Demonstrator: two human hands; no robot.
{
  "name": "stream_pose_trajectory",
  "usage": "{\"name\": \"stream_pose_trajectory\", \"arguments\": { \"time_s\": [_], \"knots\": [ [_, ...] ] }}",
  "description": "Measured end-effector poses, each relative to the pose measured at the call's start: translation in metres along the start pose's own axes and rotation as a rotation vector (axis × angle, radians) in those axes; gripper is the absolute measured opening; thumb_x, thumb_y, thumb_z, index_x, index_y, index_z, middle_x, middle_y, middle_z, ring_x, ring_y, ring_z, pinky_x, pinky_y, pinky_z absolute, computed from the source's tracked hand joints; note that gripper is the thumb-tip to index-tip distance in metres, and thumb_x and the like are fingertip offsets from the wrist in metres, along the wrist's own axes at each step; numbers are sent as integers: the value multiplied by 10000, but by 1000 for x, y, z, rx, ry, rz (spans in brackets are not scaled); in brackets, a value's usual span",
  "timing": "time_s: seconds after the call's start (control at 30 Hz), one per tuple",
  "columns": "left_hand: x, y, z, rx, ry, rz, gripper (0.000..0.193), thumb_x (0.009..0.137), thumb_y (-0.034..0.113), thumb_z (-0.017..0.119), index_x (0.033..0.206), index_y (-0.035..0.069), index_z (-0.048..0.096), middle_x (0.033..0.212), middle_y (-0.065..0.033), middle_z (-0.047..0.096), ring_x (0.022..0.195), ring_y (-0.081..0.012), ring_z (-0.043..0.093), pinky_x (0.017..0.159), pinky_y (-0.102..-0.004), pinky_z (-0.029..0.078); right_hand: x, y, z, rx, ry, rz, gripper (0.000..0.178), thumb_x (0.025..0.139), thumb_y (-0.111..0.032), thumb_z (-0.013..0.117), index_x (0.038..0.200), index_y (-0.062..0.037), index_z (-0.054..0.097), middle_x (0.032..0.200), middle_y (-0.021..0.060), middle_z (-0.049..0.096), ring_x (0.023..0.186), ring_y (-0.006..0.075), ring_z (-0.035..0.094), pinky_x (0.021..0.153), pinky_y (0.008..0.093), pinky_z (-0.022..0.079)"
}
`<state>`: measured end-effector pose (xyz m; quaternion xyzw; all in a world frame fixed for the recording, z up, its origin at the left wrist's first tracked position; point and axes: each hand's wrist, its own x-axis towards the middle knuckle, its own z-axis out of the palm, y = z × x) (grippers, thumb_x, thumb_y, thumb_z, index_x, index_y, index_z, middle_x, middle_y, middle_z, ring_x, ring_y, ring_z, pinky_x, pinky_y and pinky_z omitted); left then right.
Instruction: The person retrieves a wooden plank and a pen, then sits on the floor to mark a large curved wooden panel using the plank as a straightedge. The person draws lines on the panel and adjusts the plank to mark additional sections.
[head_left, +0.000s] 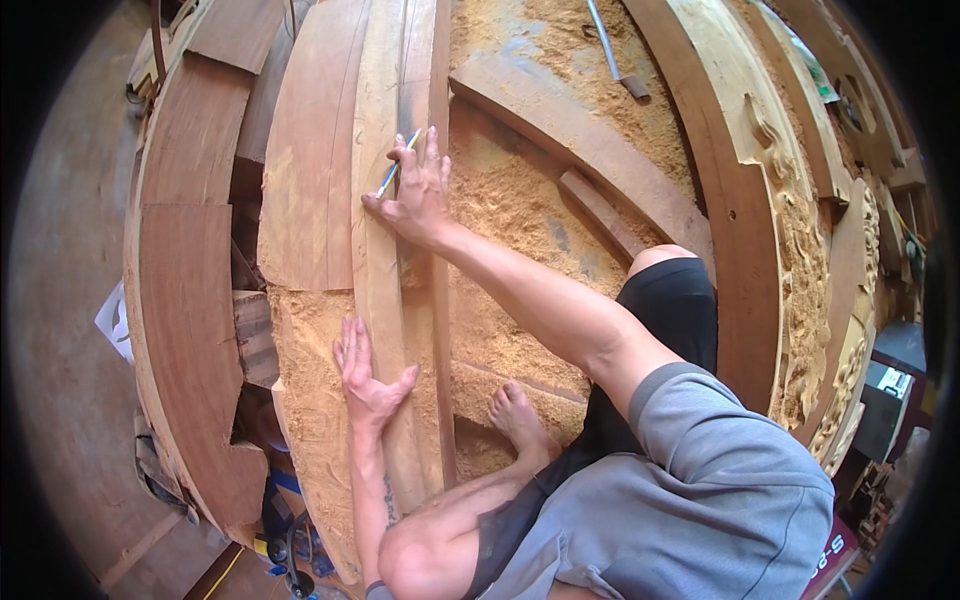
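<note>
My left hand [372,388] is open, its palm down and fingers spread, resting on a long, pale wooden strip [376,270] and the edge of the dusty board beside it. Farther up the same strip, my right hand [420,195] pinches a slim blue, white and yellow pencil [389,175] between thumb and fingers. Its outer fingers reach across toward the strip's right side. The strip runs lengthwise over a wide brown plank [312,150]. Where the pencil point meets the wood is too small to make out.
Sawdust [500,250] covers the surface to the right, with a slanted timber beam [590,140] across it. A metal-handled tool [610,50] lies at the far side. Carved curved timbers [770,250] stand on the right, stacked planks [190,290] on the left. My bare foot [522,420] is close by.
</note>
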<state>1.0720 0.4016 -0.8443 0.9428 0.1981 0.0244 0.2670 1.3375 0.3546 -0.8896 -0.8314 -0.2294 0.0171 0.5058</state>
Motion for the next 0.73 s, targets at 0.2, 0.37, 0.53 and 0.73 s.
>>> {"name": "stream_pose_trajectory", "arguments": {
  "time_s": [0.2,0.37,0.53,0.73],
  "knots": [
    [2,1,-7,-87,-28,-28,1018,610,318,818,1432,-74,362,1470,-264,389,1424,-349,307,1174,-508,179,1,4,-1,8,16,2,740,717,-417,773,1230,13,458,1457,299,363,1440,471,122,1120,618,161],
    [-4,0,-10,-71,-1,37,1011,608,297,812,1443,-53,360,1455,-282,398,1415,-382,311,1174,-499,187,-2,2,-1,1,-12,-34,716,734,-391,762,1229,25,454,1447,300,377,1438,470,131,1130,567,191],
    [-22,-10,-1,-74,-14,7,987,625,312,801,1447,-27,372,1443,-288,410,1411,-394,314,1162,-523,198,-2,13,4,48,56,-44,644,778,-338,726,1227,34,453,1441,303,381,1435,468,143,1134,539,217],
    [-26,-23,1,-17,-9,34,947,737,456,778,1465,16,362,1476,-228,401,1405,-391,322,1162,-528,189,0,14,6,54,21,-41,655,799,-320,714,1285,15,430,1476,279,349,1440,461,132,1157,521,213]
  ]
}}
